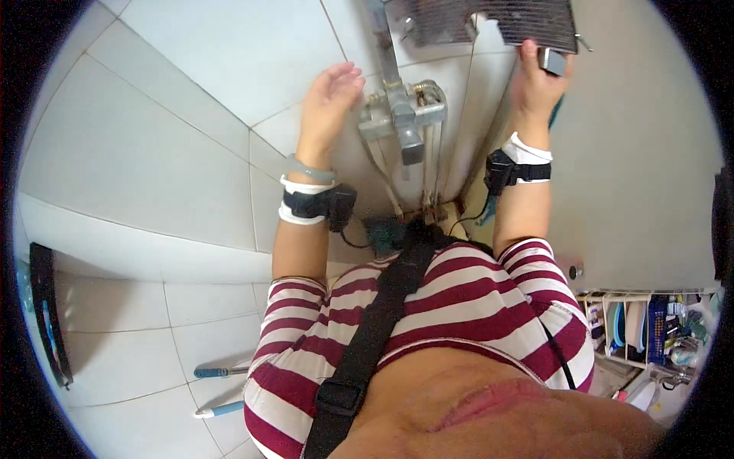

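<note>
My left hand [330,99] is raised in front of white wall tiles, its fingers loosely bent and apart with nothing in them. Close to its right stands a metal shower mixer tap [403,115] with pipes, not touched by the hand. My right hand [537,88] reaches up to the lower edge of a dark ribbed panel [535,23] and grips it there. A small dark grey block [552,61] shows between its fingers, and I cannot tell if it belongs to the panel. The panel's top runs out of the picture.
A pale door or partition [634,153] with a small knob stands on the right. Below it is a shelf rack [623,329] full of bottles and other items. At lower left, two long-handled tools [218,370] lie against the tiles, beside a dark-framed object [50,314].
</note>
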`<state>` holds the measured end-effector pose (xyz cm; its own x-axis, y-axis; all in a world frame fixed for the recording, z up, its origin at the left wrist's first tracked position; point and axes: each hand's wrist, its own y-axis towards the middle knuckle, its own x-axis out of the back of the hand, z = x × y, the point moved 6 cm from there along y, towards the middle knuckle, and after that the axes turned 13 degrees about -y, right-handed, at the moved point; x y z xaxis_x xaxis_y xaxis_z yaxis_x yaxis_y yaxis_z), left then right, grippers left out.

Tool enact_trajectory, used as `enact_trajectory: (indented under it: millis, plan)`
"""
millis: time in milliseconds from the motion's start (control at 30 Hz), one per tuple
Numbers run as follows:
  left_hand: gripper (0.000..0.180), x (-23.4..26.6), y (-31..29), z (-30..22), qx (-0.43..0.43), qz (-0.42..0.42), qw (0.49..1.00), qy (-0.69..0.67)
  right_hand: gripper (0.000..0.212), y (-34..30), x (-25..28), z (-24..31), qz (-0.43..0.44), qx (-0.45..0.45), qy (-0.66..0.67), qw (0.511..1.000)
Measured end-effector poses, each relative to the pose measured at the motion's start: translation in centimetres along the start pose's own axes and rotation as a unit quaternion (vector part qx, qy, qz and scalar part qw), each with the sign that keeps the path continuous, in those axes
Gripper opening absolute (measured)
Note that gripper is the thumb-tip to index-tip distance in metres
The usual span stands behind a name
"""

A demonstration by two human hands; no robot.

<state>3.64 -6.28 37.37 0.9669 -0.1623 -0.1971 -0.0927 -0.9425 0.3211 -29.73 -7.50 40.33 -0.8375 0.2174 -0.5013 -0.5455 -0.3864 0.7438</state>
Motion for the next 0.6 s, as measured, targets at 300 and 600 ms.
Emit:
enact_trajectory:
  millis: [300, 600]
  plan:
    - [0.050, -0.3, 4.9, 2.2, -0.015, -0.079, 0.996, 0.033, 0.032, -3.2, -5.9, -7.4, 0.035, -0.191, 0.167, 0.967]
    - [0.062, 2.3, 1.5, -2.8, -0.308, -0.127, 0.943, -0.014, 0.026, -6.5, -11.8, -6.5, 0.071, -0.300, 0.184, 0.933]
